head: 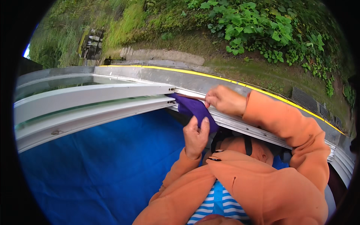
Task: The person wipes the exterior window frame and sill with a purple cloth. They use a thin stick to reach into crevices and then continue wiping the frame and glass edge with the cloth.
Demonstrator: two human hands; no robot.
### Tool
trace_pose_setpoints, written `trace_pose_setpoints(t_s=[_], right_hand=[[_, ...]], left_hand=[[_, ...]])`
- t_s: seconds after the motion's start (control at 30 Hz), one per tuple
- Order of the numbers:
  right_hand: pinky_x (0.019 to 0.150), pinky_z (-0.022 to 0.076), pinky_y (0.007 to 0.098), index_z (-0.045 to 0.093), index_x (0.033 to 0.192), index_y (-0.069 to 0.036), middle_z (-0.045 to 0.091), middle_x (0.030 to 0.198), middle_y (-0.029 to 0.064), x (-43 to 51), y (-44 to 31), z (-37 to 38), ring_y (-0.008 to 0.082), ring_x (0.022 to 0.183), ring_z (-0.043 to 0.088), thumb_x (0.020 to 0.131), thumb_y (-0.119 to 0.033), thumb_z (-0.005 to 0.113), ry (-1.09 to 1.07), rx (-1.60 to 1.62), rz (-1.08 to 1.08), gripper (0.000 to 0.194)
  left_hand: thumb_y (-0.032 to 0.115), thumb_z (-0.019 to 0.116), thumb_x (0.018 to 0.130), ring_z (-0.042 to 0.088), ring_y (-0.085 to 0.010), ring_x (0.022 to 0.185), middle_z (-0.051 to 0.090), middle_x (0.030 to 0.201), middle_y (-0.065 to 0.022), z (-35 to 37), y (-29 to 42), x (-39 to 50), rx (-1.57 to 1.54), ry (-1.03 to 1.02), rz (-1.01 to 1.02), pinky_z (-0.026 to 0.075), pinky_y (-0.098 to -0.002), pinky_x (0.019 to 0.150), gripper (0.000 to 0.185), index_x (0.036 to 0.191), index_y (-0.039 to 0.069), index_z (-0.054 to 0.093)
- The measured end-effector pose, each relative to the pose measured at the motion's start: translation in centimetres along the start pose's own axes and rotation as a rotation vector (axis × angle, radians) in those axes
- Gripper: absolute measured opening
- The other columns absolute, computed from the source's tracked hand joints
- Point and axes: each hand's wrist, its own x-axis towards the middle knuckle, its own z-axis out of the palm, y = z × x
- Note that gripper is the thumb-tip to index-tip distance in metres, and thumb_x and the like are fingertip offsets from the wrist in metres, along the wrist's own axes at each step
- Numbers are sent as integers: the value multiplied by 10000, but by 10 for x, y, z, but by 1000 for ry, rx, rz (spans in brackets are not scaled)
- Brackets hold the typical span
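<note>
My left hand (197, 137) pinches the lower part of a purple cloth (194, 108) between thumb and fingers. Above and to its right, my right hand (222, 98) grips a thin brownish stick-like tool (191, 97), whose far end reaches the cloth at the ends of the window sashes. The cloth lies over the white window track (236, 122), beside two white sliding sash frames (90, 95) with glass. What the tool's tip touches is hidden by the cloth and frames.
Blue fabric (98, 163) spreads below the sashes at left. Beyond the track runs a grey concrete ledge (168, 74) with a yellow line (191, 72) along its outer edge. Outside, a planted bank and a corrugated dark sheet (305, 98) lie lower down.
</note>
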Motion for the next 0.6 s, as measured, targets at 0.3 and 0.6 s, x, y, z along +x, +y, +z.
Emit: trace_pose_setpoints(t_s=[0.3, 0.6], right_hand=[[726, 533, 489, 707, 863, 9, 690, 842, 263, 24, -23, 24, 400, 843, 695, 845, -170, 592, 41, -147, 79, 213], [711, 499, 558, 660, 868, 16, 656, 811, 283, 35, -37, 42, 495, 804, 631, 900, -182, 548, 73, -309, -17, 230]], left_hand=[[73, 572, 990, 402, -13, 684, 537, 802, 47, 0, 6, 7, -44, 145, 57, 342, -215, 527, 66, 975, 11, 587], [62, 520, 1016, 527, -54, 937, 622, 1073, -28, -24, -9, 12, -120, 145, 5, 458, -216, 789, 248, 1232, -49, 572]])
